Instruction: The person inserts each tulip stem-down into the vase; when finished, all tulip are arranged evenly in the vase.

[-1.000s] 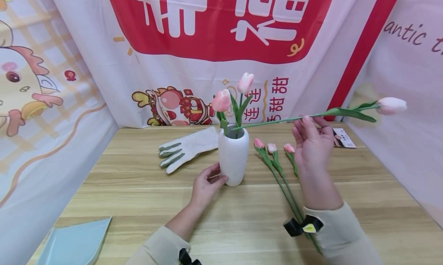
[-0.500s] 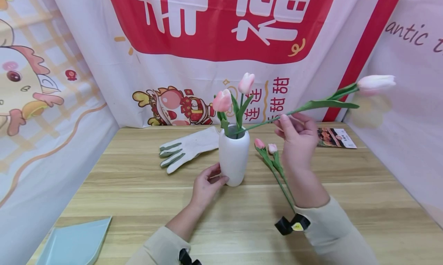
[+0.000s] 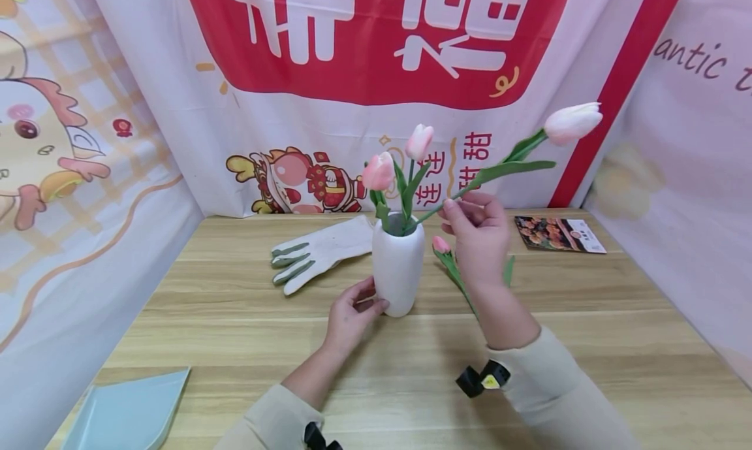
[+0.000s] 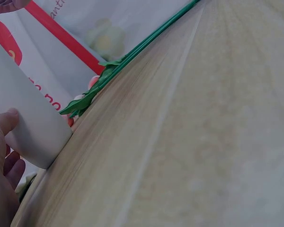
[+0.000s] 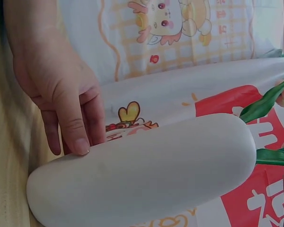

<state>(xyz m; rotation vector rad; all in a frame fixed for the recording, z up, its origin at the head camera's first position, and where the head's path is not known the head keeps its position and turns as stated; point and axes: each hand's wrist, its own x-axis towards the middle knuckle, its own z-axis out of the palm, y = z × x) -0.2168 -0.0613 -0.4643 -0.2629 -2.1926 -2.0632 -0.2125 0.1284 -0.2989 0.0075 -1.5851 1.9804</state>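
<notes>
A white vase (image 3: 398,273) stands upright on the wooden table, with two pink tulips (image 3: 378,171) in it. My left hand (image 3: 349,313) holds it low down; in the right wrist view the thumb of the left hand (image 5: 66,99) lies on the vase wall (image 5: 146,175) and its other fingers go behind. My right hand (image 3: 484,241) pinches the green stem of a pale pink tulip (image 3: 572,123) between thumb and fingers. This tulip slants up to the right, its stem end at the vase mouth. More tulips (image 3: 442,245) lie on the table, partly hidden behind the right hand and forearm.
A white glove with green-grey marks (image 3: 323,251) lies behind and left of the vase. At the back right is a printed card (image 3: 561,234). A light blue dustpan-like tray (image 3: 126,411) sits at the front left. Printed cloths (image 3: 329,110) hang behind the table.
My right hand has moved left toward the vase, tipping the tulip from nearly level to a steeper slant, its stem end now at the mouth. The left hand and vase have stayed put.
</notes>
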